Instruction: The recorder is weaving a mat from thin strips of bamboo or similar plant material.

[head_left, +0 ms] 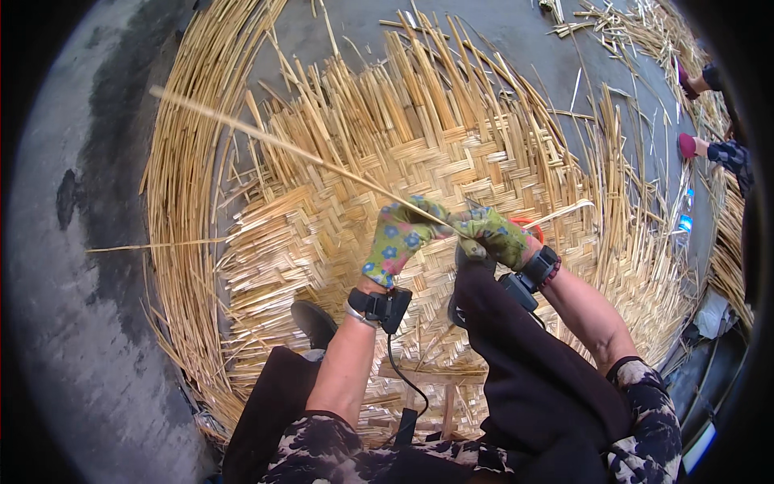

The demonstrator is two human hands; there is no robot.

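Both my hands wear green gloves with a flower print and meet over the woven reed mat (314,230). My left hand (401,234) is closed round a long, thin reed strip (294,149). Close beside it, my right hand (501,234) is closed on the strip's near end. From my hands the strip slants up to the far left, above the mat, and its far tip is blurred. My fingertips are partly hidden by the gloves' folds. Below, the mat shows a zigzag weave, with loose reed ends sticking out along its far edge.
A thick bundle of long reeds (181,137) curves along the mat's left side on the grey floor (89,323). An orange-red round object (528,230) shows behind my right wrist. More reeds (625,32), a plastic bottle (684,224) and another person's feet (688,146) are at the right.
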